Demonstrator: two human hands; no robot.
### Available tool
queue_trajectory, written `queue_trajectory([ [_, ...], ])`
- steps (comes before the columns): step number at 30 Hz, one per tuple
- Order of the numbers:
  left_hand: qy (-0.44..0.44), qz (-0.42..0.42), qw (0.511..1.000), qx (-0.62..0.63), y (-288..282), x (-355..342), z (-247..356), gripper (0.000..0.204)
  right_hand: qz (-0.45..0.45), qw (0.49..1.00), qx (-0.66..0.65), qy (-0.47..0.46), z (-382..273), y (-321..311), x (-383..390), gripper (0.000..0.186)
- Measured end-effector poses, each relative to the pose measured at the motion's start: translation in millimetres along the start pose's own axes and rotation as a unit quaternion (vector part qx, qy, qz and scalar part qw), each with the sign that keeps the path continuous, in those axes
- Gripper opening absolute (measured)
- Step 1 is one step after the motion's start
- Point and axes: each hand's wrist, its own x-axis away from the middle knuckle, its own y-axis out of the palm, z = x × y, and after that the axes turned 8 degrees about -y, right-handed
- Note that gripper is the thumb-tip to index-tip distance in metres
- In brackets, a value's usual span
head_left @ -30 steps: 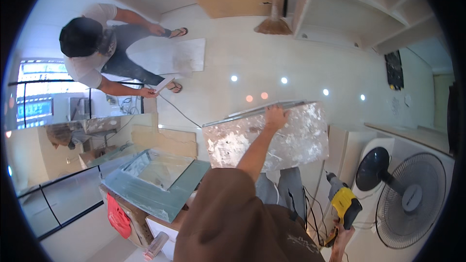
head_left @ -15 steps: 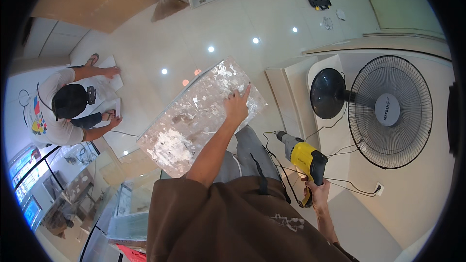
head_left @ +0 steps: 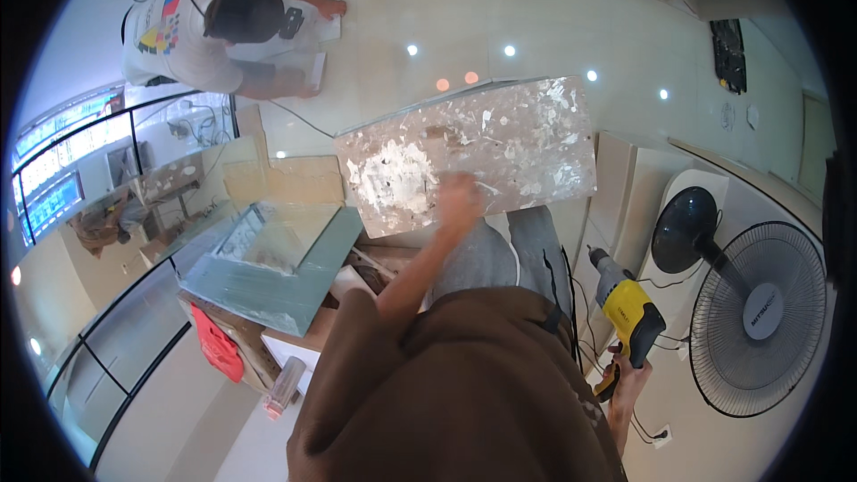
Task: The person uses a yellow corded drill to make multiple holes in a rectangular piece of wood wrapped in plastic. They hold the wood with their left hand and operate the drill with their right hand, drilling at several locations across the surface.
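My right hand [head_left: 630,380] is closed round the handle of a yellow and black power drill [head_left: 629,312] at the right, its grey nose tilted up and to the left. Over the near edge of a paint-splattered rectangular board [head_left: 500,138] hovers my left hand [head_left: 460,203], smeared by motion, so its fingers do not show clearly and contact with the surface is unsure. White patches cover the board, thickest at its left end. Just below it are my grey trousers [head_left: 478,259].
A black pedestal fan [head_left: 759,317] lies at the right, near a wall socket [head_left: 661,436]. Glass panes [head_left: 268,295] and a red cloth or bag [head_left: 214,345] are at the left, by a black railing [head_left: 103,366]. A co-worker [head_left: 205,27] bends over white panels [head_left: 328,27] at upper left.
The view has swung, shifting the scene. My left hand, its index finger earlier stretched toward the board's right end, has drawn back to the near edge. My right hand still holds the drill.
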Motion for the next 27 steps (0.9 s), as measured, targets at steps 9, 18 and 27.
queue_trajectory([
  [9,-0.173,0.113,0.978,0.006,-26,32,-89,0.026,-0.044,0.997,0.045,-0.035,-34,16,11,0.029],
  [18,-0.146,0.113,0.983,-0.005,-22,12,-89,0.012,-0.048,0.998,0.030,-0.040,-24,34,35,0.026],
  [27,-0.047,0.069,0.996,0.028,-28,-22,-69,0.023,-0.039,0.999,0.015,-0.021,-13,44,49,0.022],
])
